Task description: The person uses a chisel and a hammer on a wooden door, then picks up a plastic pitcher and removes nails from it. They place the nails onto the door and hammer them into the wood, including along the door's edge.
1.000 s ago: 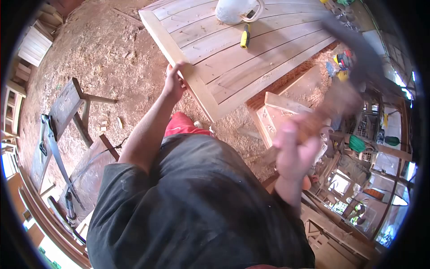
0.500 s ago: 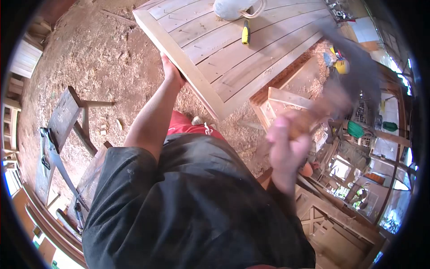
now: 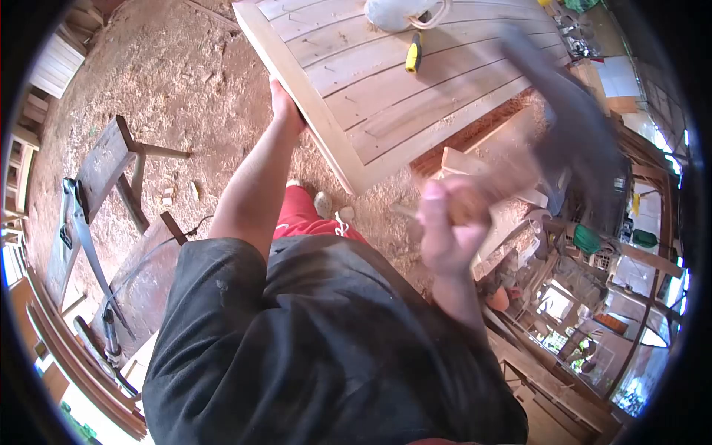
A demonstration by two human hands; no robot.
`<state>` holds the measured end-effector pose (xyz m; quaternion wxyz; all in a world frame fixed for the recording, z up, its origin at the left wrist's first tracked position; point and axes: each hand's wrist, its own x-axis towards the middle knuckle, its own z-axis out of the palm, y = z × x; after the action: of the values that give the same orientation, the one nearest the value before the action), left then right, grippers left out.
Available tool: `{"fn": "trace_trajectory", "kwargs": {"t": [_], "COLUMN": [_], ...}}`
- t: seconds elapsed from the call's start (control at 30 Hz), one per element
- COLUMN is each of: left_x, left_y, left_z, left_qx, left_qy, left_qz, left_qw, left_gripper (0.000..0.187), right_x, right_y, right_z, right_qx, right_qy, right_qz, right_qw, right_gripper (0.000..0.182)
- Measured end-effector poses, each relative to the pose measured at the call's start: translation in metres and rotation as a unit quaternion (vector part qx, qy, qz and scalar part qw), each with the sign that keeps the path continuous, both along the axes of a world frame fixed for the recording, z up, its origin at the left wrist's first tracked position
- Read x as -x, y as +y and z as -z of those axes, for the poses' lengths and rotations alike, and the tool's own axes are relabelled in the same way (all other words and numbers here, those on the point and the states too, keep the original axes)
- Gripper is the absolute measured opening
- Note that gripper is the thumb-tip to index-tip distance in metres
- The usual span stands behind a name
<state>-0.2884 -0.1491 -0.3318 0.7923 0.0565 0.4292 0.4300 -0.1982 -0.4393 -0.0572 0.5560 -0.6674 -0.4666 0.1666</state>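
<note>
A framed wooden panel (image 3: 337, 141) of planks lies across the top of the view, with several nails standing bent or slanted in it. My left hand (image 3: 285, 107) grips its near left edge, fingers partly hidden by the frame. In my right hand (image 3: 454, 230) is a hammer (image 3: 582, 133), its wooden handle in my closed fingers and its dark head blurred by motion. The hammer is raised to the right of the panel, apart from it. On the planks lie a yellow and black tool handle (image 3: 413, 58) and a white rounded object (image 3: 389, 11) with a looped cord.
Wood shavings cover the ground (image 3: 163, 96). At left stands a low wooden bench (image 3: 100, 167) with a handsaw (image 3: 93, 252) on it. Wooden pieces (image 3: 512, 141) lie beside the panel at right, and clutter with a green bundle (image 3: 586, 239) lies farther right.
My right hand and the hammer have shifted slightly left in view, the head still blurred. My left hand keeps its place on the panel edge. The whole view has turned a little.
</note>
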Motion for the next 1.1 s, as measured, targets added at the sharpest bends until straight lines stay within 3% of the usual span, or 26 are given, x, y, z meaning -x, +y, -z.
{"fn": "trace_trajectory", "kwargs": {"t": [0.03,0.1,0.13,0.17,0.2,0.3,0.33,0.43,0.53,0.63,0.73,0.83,0.87,0.93,1.0,1.07,1.1], "left_x": [0.000,0.000,0.000,0.001,0.003,0.001,0.003,0.003,0.004,0.004,0.002,0.003,0.004,0.005,0.003,0.003,0.003], "left_y": [-0.003,-0.003,-0.002,-0.001,-0.001,0.006,0.002,0.003,0.002,-0.001,0.007,0.003,0.001,0.003,0.003,-0.001,0.000], "left_z": [-0.010,-0.017,-0.012,-0.009,-0.007,-0.014,-0.017,-0.008,-0.011,-0.023,0.000,-0.006,-0.006,-0.009,-0.017,-0.013,-0.008], "left_qx": [0.010,0.013,0.008,0.003,0.013,0.028,0.033,0.026,0.036,0.032,-0.007,0.021,0.018,0.006,0.016,0.020,0.014], "left_qy": [0.008,0.016,0.019,0.023,0.022,0.017,0.018,-0.016,-0.032,-0.023,-0.049,0.000,-0.005,-0.019,-0.010,-0.003,-0.001], "left_qz": [-0.002,-0.006,-0.004,0.000,-0.001,0.005,0.009,0.019,0.013,-0.003,-0.009,0.000,0.005,0.017,0.006,-0.001,-0.003], "left_qw": [1.000,1.000,1.000,1.000,1.000,0.999,0.999,0.999,0.999,0.999,0.999,1.000,1.000,1.000,1.000,1.000,1.000], "left_gripper": [0.062,0.062,0.062,0.061,0.061,0.060,0.059,0.056,0.052,0.049,0.047,0.046,0.049,0.055,0.055,0.056,0.056], "right_x": [-0.002,0.002,-0.003,-0.024,-0.017,-0.005,-0.001,0.004,0.025,0.009,0.018,0.021,0.021,0.021,0.018,0.013,0.011], "right_y": [0.002,-0.005,-0.017,-0.035,-0.042,-0.013,-0.007,0.006,0.007,-0.042,-0.020,-0.005,-0.002,-0.003,-0.016,-0.021,-0.022], "right_z": [-0.007,0.023,0.054,0.094,0.118,0.090,0.075,0.010,0.028,0.134,0.117,0.053,0.046,0.061,0.094,0.118,0.117], "right_qx": [-0.075,-0.156,-0.090,0.033,0.251,0.328,0.263,0.100,-0.077,0.204,0.301,0.217,0.129,0.027,0.086,0.316,0.321], "right_qy": [-0.052,0.062,-0.014,-0.230,0.008,0.016,0.043,-0.023,0.058,0.003,-0.029,0.039,-0.033,-0.054,-0.020,-0.008,-0.027], "right_qz": [0.009,0.007,0.019,-0.029,0.016,0.077,0.076,0.023,0.072,0.066,0.093,0.044,0.043,0.069,0.072,0.081,0.079], "right_qw": [0.996,0.986,0.996,0.972,0.968,0.941,0.961,0.994,0.993,0.977,0.949,0.974,0.990,0.996,0.994,0.945,0.944], "right_gripper": [0.016,0.017,0.019,0.015,0.017,0.023,0.019,0.018,0.021,0.016,0.019,0.022,0.029,0.033,0.026,0.013,0.015]}}
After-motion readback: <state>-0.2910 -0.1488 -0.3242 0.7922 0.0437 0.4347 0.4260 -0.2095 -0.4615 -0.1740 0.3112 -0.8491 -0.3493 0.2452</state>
